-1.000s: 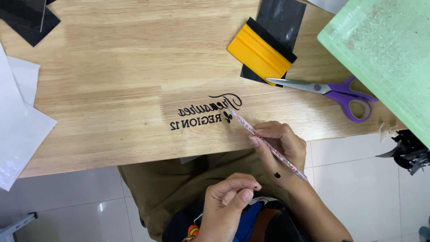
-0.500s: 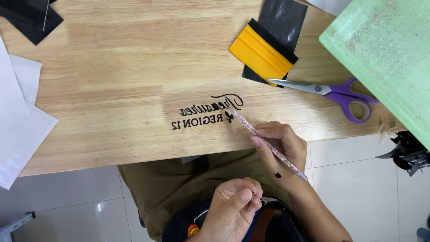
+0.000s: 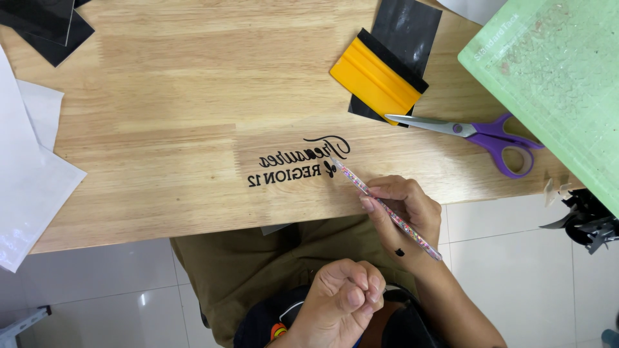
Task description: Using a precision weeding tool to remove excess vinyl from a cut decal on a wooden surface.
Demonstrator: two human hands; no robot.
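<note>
Nearest us, our left hand (image 3: 342, 299) sits in a loose fist over our lap, fingers pressed together, holding nothing we can see. Our right hand (image 3: 403, 209) pinches a beaded weeding pen (image 3: 385, 209), tip at the black vinyl lettering (image 3: 300, 161) already stuck on the table (image 3: 161, 129); seemingly only fine picking is left. Beyond lie purple scissors (image 3: 477, 135) and a yellow squeegee (image 3: 374, 77).

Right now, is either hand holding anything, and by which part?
The right hand holds a thin speckled stick tool around its middle, like a pen, its tip at the black lettering on the wooden table. The left hand is closed; nothing shows in it.
</note>
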